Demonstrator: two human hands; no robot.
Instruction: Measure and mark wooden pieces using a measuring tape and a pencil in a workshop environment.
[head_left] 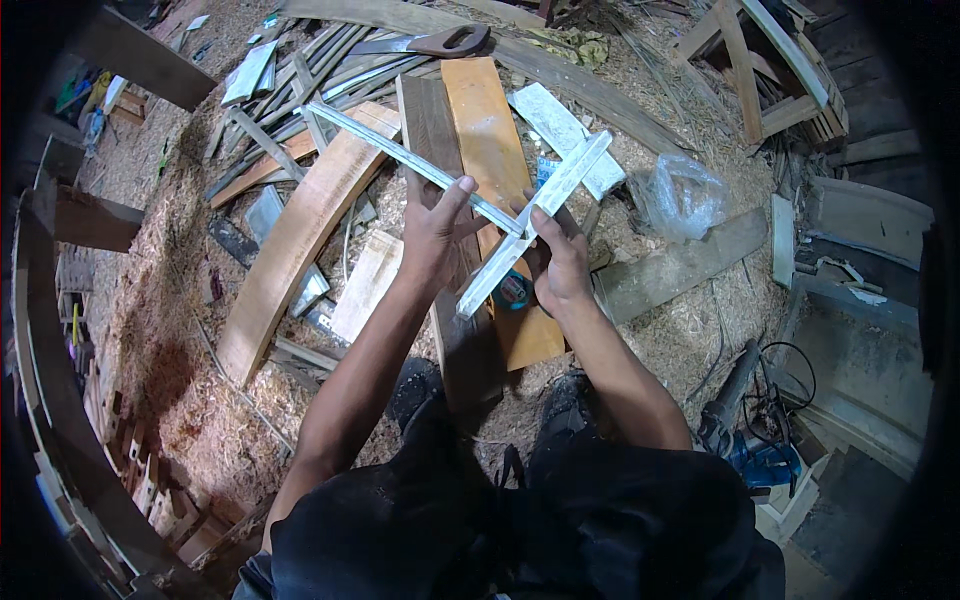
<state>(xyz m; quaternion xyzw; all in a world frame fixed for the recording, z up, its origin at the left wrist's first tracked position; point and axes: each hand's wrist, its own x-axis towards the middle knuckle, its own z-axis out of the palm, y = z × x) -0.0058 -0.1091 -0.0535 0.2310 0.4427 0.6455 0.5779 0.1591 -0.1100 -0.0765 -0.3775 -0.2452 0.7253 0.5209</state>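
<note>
My left hand (432, 230) is closed around a long thin pale strip (395, 152), its thumb lying along the top. The strip slants down to the right and meets a thicker whitish bar (487, 277) at an angle, forming a T. I cannot tell whether the two are fastened together. Around that bar, near the joint, my right hand (562, 262) is closed with its thumb on top. Below the hands lie an orange-brown board (478, 115) and a dark brown board (428, 112), side by side. A round tape measure (513, 291) rests on the orange-brown one.
A handsaw (450, 41) lies at the far side beside a heap of thin wood strips (335, 62). A broad curved plank (290, 250) is on the left. To the right are a clear plastic bag (687, 197) and a blue corded power tool (765, 462). Wood shavings cover the floor.
</note>
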